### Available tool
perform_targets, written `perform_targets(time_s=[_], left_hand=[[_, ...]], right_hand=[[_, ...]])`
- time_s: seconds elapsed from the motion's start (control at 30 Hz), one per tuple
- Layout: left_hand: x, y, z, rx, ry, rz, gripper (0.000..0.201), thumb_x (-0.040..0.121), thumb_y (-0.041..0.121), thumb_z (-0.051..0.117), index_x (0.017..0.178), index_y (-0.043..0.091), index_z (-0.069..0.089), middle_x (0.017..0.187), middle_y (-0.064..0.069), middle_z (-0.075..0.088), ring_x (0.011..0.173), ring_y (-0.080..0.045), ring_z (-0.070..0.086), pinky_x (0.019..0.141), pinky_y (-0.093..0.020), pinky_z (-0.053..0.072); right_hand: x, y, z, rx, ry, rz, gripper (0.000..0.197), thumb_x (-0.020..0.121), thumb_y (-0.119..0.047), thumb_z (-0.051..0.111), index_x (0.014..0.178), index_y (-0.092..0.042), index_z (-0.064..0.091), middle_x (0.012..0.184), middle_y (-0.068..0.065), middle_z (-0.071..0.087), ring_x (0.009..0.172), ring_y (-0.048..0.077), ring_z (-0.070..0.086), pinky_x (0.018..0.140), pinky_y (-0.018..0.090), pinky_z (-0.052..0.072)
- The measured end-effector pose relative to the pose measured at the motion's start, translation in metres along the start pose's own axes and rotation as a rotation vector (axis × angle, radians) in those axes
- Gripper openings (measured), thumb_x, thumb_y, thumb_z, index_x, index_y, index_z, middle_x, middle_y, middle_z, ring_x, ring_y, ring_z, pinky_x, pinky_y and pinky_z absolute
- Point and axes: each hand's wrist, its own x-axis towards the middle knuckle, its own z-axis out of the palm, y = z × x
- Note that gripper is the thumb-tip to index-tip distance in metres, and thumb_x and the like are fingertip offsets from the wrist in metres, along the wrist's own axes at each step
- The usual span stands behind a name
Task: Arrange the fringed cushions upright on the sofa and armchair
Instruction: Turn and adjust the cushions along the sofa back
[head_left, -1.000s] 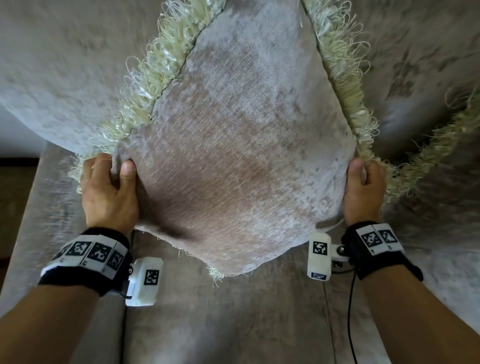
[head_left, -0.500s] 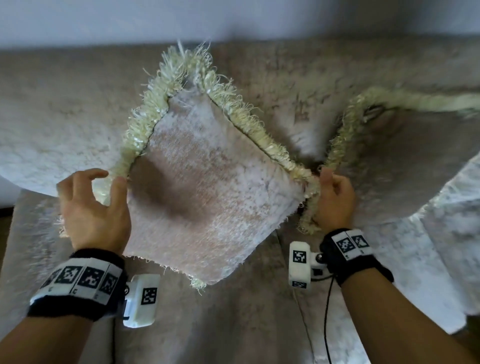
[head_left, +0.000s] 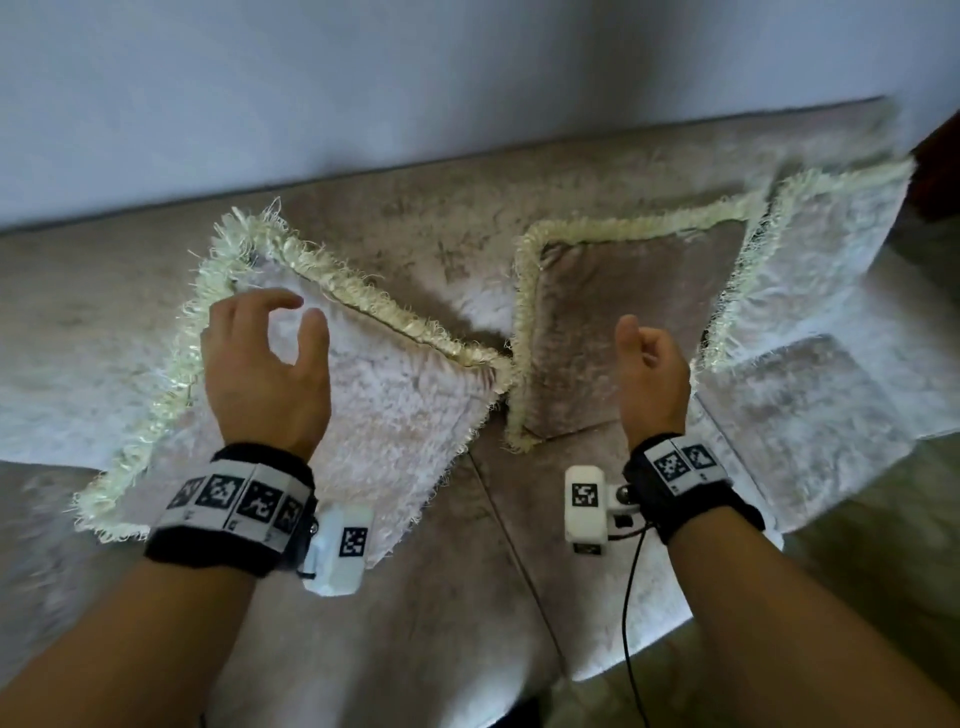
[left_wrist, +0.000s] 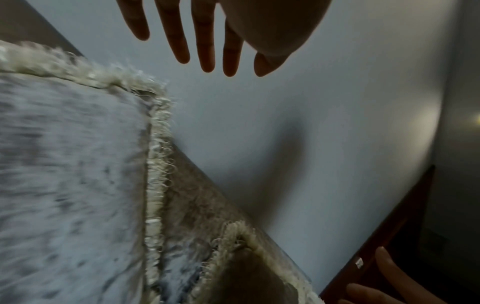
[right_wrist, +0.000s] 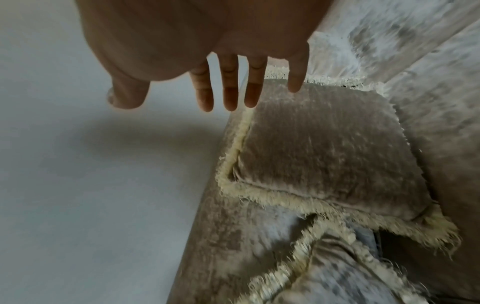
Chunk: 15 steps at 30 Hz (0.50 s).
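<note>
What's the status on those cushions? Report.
Done: three fringed cushions lean on the sofa back: left cushion, middle cushion, right cushion. In hand: nothing; left hand and right hand are open. Left: the armchair, out of view.

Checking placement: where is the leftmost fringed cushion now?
In the head view the leftmost cushion leans against the sofa back, left of the middle cushion, corners nearly touching.

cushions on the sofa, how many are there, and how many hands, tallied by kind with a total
Pale velvet square cushions with cream fringe: 3 (left, middle, right)
Bare hands with wrist bands: 2 (left hand, right hand)
Total: 5
</note>
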Motion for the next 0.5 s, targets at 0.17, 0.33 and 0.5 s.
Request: perform_targets(time_s=[0.17,0.33,0.5], left_hand=[[-0.006,0.059,0.035,-0.027,-0.009,0.035,0.032,0.095,0.041,0.054,0.112,0.016,0.066,0.121,-0.005,0.061,0.118,-0.024,0.056,0.098,-0.027,0.037],[-0.023,0.109,0.101,0.073,-0.028,0.120,0.031,0.097,0.038,0.055,0.112,0.015,0.068,0.118,-0.003,0.063,0.111,-0.021,0.058,0.088,-0.025,0.037],[-0.050,0.154,0.179,0.243,-0.077,0.134,0.036,0.095,0.044,0.054,0.114,0.017,0.068,0.123,-0.006,0.065,0.111,-0.026,0.059,0.092,-0.040,0.047]], right_hand=[[0.036,-0.007,-0.044,0.004,0.007,-0.053,0.056,0.080,-0.085,0.049,0.088,-0.030,0.057,0.093,-0.002,0.064,0.090,0.017,0.058,0.081,0.032,0.048],[0.097,0.014,-0.081,-0.077,-0.114,-0.189,0.055,0.084,-0.068,0.063,0.114,-0.022,0.062,0.117,-0.003,0.066,0.108,0.017,0.060,0.090,0.031,0.048],[0.171,0.044,-0.109,-0.219,-0.283,-0.344,0.061,0.085,-0.061,0.069,0.130,-0.020,0.060,0.128,-0.001,0.061,0.120,0.019,0.054,0.098,0.034,0.043]])
